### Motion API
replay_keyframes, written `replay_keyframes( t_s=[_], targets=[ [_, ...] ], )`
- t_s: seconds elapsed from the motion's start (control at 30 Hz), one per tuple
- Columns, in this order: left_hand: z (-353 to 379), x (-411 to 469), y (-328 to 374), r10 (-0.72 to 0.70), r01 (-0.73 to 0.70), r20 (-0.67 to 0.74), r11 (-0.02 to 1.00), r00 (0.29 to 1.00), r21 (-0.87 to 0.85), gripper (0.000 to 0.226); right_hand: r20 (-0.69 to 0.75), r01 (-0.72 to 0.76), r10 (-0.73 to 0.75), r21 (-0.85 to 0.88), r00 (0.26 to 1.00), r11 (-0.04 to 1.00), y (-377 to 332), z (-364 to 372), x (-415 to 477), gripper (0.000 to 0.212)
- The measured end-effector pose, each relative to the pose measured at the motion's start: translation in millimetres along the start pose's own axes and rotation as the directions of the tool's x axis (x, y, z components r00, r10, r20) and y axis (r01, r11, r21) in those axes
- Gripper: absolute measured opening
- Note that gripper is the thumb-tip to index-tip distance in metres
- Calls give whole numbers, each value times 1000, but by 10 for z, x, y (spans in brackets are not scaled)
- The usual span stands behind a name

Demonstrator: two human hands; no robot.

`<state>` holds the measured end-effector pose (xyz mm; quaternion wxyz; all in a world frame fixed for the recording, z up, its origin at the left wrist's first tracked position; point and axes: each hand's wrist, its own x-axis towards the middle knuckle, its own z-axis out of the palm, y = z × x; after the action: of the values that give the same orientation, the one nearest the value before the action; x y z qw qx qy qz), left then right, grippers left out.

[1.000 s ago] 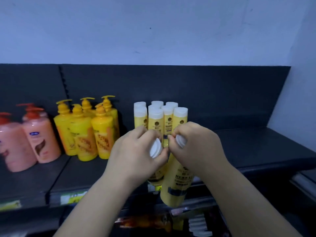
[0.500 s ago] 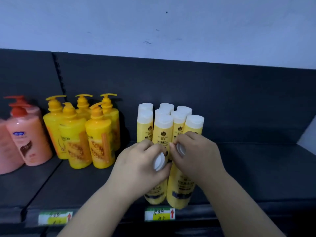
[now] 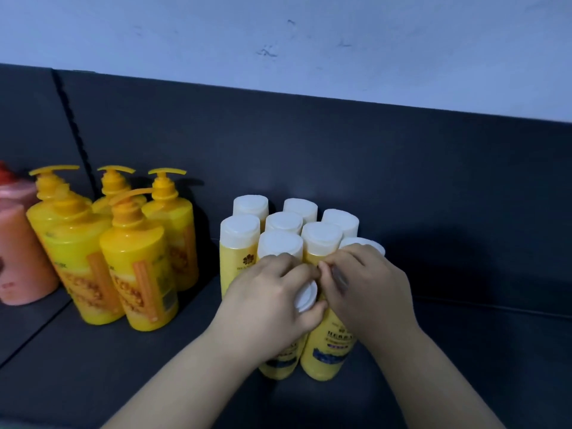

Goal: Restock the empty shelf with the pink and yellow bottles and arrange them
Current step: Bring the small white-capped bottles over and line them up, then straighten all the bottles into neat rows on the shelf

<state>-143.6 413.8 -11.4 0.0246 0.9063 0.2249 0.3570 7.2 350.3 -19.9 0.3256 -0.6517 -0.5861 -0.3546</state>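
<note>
From the head camera, both hands meet in front of a block of white-capped yellow bottles [image 3: 284, 222] standing on the dark shelf [image 3: 123, 366]. The left hand [image 3: 272, 308] has its fingers [image 3: 286, 267] curled round the top of the near-left bottle [image 3: 278, 363], whose white cap [image 3: 306, 297] shows tipped toward us between thumb and fingers. The right hand [image 3: 368, 292] grips the top of the near-right bottle [image 3: 328, 354], hiding its cap. The two bottles are side by side, touching, right against the front of the block; their bases are down at the shelf, though I cannot tell if they rest fully. To the left stand yellow pump bottles [image 3: 136, 274], and pink bottles [image 3: 18, 258] at the edge. A dark back panel [image 3: 309, 150] rises behind, under a pale wall [image 3: 278, 26].
</note>
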Motion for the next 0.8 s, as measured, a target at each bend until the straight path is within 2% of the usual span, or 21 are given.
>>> replay_keyframes(
  t_s=[0.17,0.37,0.53,0.63,0.8],
  targets=[
    [82,46,-48,105,-102,-26,991,994,88,33,-75,69,-68,13,995,998,38,11,-24,32],
    [-26,19,-87,66,-71,39,984,997,165,43,-60,27,-23,61,998,998,-95,-58,59,34],
    [-233,-133,-170,29,-40,57,981,998,189,54,39,7,-10,66,999,998,-440,-196,136,42],
    [-435,-259,-302,10,-25,67,971,998,237,58,121,-36,35,11,992,999,-756,-282,161,49],
    [-864,-586,-627,-27,8,58,953,998,303,59,296,-92,104,-54,949,994,-1363,-336,157,60]
  ],
)
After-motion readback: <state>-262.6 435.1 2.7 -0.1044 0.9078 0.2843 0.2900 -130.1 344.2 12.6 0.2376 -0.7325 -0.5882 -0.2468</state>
